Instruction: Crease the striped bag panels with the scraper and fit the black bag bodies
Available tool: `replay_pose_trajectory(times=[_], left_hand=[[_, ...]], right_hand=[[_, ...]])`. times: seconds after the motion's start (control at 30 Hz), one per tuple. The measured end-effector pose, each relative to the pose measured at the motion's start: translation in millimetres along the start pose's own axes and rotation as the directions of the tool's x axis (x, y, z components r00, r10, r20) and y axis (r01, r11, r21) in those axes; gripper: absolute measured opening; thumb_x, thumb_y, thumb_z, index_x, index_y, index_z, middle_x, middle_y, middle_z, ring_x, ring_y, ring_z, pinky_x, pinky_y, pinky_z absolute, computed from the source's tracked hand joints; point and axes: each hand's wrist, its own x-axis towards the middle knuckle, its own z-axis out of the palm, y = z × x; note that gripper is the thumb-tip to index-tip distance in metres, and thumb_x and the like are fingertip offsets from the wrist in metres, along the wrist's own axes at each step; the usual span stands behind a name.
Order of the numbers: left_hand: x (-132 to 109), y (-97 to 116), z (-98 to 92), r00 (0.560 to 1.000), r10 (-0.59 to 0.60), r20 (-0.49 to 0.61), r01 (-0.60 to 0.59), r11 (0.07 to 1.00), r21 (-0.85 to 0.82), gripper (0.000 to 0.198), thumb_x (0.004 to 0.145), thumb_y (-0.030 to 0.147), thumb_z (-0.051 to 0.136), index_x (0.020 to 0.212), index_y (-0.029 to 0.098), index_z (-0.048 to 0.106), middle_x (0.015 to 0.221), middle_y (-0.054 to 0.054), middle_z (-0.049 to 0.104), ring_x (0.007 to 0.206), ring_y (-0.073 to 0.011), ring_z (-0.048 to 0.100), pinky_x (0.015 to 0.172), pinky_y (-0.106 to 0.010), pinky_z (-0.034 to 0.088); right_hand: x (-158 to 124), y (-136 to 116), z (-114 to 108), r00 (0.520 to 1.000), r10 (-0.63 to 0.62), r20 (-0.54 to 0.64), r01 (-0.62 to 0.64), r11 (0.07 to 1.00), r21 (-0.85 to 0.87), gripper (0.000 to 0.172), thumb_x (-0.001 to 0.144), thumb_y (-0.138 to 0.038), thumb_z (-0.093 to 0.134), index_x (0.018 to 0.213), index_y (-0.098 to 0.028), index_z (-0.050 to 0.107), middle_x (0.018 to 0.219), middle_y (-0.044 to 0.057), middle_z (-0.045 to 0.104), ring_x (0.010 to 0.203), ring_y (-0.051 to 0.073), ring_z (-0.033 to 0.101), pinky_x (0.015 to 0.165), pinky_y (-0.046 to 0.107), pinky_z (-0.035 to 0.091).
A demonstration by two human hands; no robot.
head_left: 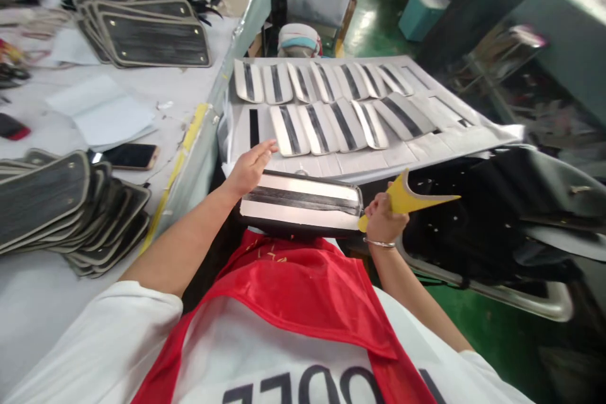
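In front of my waist lies a pale panel [303, 214] with a dark strip down its length and a dark rim along the far and right sides. At its upper left corner is my left hand [250, 168], fingers stretched out and holding nothing; whether it touches the panel I cannot tell. My right hand [386, 218], by the panel's right end, is closed round a yellow flat tool [414, 197] with a curved notch between two points. The tool's lower end shows below the fist, close to the panel's corner.
Beyond the panel, a light board [312, 166] carries two rows of pale pieces [326, 126] with dark strips. On the left table are stacks of dark panels [42, 202], a phone [127, 156] and white paper [108, 113]. A black machine-like surface [454, 214] is at right.
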Motion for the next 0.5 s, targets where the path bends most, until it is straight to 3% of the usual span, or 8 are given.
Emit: replay_pose_trajectory(times=[0.1, 0.17, 0.33, 0.5], left_hand=[[-35, -20, -39.7, 0.969, -0.134, -0.208, 0.121, 0.99, -0.074, 0.048, 0.086, 0.042, 0.045, 0.124, 0.013, 0.051, 0.117, -0.012, 0.061, 0.11, -0.0216, 0.056, 0.099, -0.038, 0.039], [-63, -28, -47.0, 0.938, -0.249, -0.24, 0.218, 0.965, -0.148, 0.05, 0.084, 0.043, 0.048, 0.126, 0.014, 0.05, 0.121, -0.012, 0.059, 0.113, -0.0227, 0.054, 0.1, -0.039, 0.039], [-117, -36, -23.0, 0.878, -0.435, -0.198, 0.365, 0.878, -0.309, 0.052, 0.081, 0.042, 0.054, 0.128, 0.02, 0.049, 0.134, -0.005, 0.049, 0.125, -0.024, 0.043, 0.107, -0.038, 0.031], [-125, -25, -5.8, 0.893, -0.426, -0.147, 0.36, 0.87, -0.337, 0.053, 0.083, 0.04, 0.05, 0.133, 0.023, 0.042, 0.139, 0.0, 0.043, 0.132, -0.023, 0.031, 0.112, -0.036, 0.021]], right_hand=[[3, -4, 3, 0.996, 0.02, 0.085, -0.021, 1.0, 0.007, 0.033, 0.07, -0.032, 0.061, 0.098, -0.017, 0.056, 0.057, -0.008, 0.046, 0.038, 0.003, 0.035, 0.034, 0.018, 0.028], [9, -11, 1, 0.994, 0.052, 0.092, -0.058, 0.996, 0.061, 0.032, 0.068, -0.03, 0.061, 0.096, -0.018, 0.055, 0.056, -0.008, 0.045, 0.038, 0.003, 0.033, 0.033, 0.017, 0.027], [19, -24, -7, 0.995, 0.098, 0.01, -0.098, 0.985, 0.144, 0.031, 0.066, -0.025, 0.058, 0.096, -0.018, 0.053, 0.054, -0.01, 0.04, 0.036, 0.002, 0.03, 0.033, 0.016, 0.025], [15, -10, -4, 0.994, 0.108, 0.027, -0.11, 0.989, 0.094, 0.035, 0.067, -0.031, 0.059, 0.099, -0.018, 0.052, 0.055, -0.01, 0.041, 0.036, 0.002, 0.028, 0.032, 0.017, 0.023]])
